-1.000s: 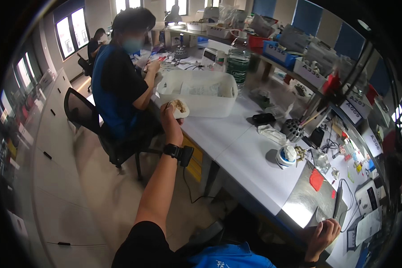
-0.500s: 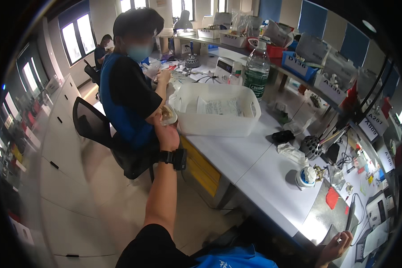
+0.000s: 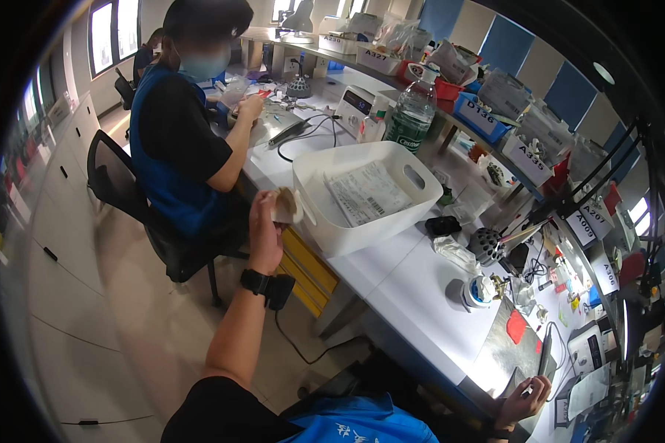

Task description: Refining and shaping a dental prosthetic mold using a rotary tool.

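Observation:
My left hand (image 3: 264, 235), with a dark band on its wrist, is closed around a small rounded white piece (image 3: 287, 206) with a tan, hollow-looking face. What exactly this piece is, I cannot make out. It is held beside the near left corner of a white plastic bin (image 3: 362, 238), in which printed papers in a clear sleeve (image 3: 369, 193) lie. At the lower right, my right hand (image 3: 526, 399) rests over the bench edge with its fingers curled in. Something small may be between the fingertips, too small to name. Beside it lies a slim dark pen-like handpiece (image 3: 545, 353) with a cord.
A co-worker in a blue vest (image 3: 188, 125) sits at the bench on the left. Behind the bin stands a large water bottle (image 3: 412, 114). A white jar (image 3: 480, 292), a red pad (image 3: 516, 327) and a perforated holder (image 3: 488, 245) stand or lie along the right. Labelled trays line the shelf.
The view has shifted, and the bench appears turned. My left hand has drawn away from the co-worker's arm with the white piece, whose tan face is turned differently. My right hand stays at the bench edge.

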### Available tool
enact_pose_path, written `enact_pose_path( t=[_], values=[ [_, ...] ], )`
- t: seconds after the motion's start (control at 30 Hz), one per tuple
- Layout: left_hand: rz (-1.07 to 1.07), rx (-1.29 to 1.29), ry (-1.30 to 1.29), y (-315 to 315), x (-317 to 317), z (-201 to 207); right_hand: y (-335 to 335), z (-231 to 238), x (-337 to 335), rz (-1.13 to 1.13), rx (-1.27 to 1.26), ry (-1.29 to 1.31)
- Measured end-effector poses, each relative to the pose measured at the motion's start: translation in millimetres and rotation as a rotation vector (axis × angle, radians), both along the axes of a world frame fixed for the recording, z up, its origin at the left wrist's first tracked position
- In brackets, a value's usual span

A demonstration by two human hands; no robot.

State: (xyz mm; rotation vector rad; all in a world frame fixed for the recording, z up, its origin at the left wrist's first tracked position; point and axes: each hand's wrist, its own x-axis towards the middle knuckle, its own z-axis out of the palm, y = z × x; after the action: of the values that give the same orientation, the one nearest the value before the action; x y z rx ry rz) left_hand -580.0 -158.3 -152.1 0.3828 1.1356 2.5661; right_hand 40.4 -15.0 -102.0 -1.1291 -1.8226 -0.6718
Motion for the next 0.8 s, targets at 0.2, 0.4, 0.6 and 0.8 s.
enact_pose_path(
  t=[0.2,0.4,0.6,0.8],
  values=[
    [0.388,-0.531,0.525,34.3,-97.2,8.9,0.4,1.0,-2.2,0.018,0.050,-0.041],
    [0.346,-1.116,0.633,72.0,-141.3,6.7,0.6,-1.7,-1.8,0.018,-0.029,0.025],
    [0.520,-1.242,0.847,77.0,-136.1,8.4,-0.8,-1.4,-5.0,-0.024,-0.005,0.008],
    [0.476,-1.043,0.873,73.0,-135.5,-0.6,0.5,-0.5,-1.8,-0.001,0.004,-0.002]
  ],
)
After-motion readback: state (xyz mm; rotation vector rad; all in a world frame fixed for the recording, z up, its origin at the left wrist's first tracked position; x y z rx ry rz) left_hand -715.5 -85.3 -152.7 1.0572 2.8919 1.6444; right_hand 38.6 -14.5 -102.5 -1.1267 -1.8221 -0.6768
